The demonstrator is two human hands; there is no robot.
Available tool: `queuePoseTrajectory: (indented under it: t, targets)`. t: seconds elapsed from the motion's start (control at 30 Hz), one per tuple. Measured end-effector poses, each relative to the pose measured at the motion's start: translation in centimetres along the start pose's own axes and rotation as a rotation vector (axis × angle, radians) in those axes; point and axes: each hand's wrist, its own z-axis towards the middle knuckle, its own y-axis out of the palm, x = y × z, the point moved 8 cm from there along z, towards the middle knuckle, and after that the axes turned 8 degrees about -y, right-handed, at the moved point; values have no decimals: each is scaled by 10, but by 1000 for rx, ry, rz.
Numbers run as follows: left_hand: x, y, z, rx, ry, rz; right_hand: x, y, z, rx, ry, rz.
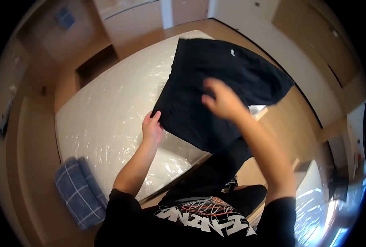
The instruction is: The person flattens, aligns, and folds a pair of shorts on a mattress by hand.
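A pair of black shorts (216,68) with a small white logo is spread out in front of me, partly over a plastic-wrapped mattress (100,111) and reaching past its right edge. My left hand (151,128) pinches the near-left corner of the shorts, at the end of the straight left edge. Above the middle of the fabric hovers my right hand (224,101), slightly blurred. Its thumb and fingers are apart, with nothing between them.
At the mattress's near-left corner lies a folded blue checked cloth (80,191). Another plastic-wrapped surface (312,206) is at the lower right. A wooden bed frame surrounds the mattress, with a recessed shelf (96,66) along the far left. Wooden floor (302,117) runs along the right.
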Motion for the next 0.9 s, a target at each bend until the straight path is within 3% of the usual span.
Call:
queuePoseTrajectory:
  t: [0.07,0.13,0.2,0.23,0.3,0.4,0.47,0.53,0.6,0.63,0.73,0.83,0.9]
  targets:
    - [-23,-58,7,145,-15,-21,-12,76,-56,-383,-7,-116]
    - [-49,-114,7,263,7,-49,18,142,-124,-422,-97,-344]
    - [-84,-175,3,372,8,-52,74,203,-177,-987,269,-288]
    - [-103,-217,-6,558,-59,18,81,211,-175,-1006,355,-239]
    - [-138,-297,-14,699,-75,22,87,216,-168,-1041,542,-139]
    - [-141,-335,-44,827,-138,76,107,191,-152,-804,437,-12]
    - [-123,-330,-58,862,-364,278,160,164,-171,-565,522,224]
    - [-127,-339,-48,643,-436,218,252,150,-233,-358,741,463]
    - [-123,-322,-45,552,-509,217,309,124,-300,-177,1038,540]
    - [-123,-322,-44,604,-551,275,326,120,-338,-96,1184,558]
    - [-125,-322,-40,718,-507,354,339,145,-433,41,1475,519]
    - [-111,-314,-36,795,-498,559,309,188,-441,62,1551,637]
    - [-77,-292,-12,782,-268,818,303,211,-434,28,1528,746]
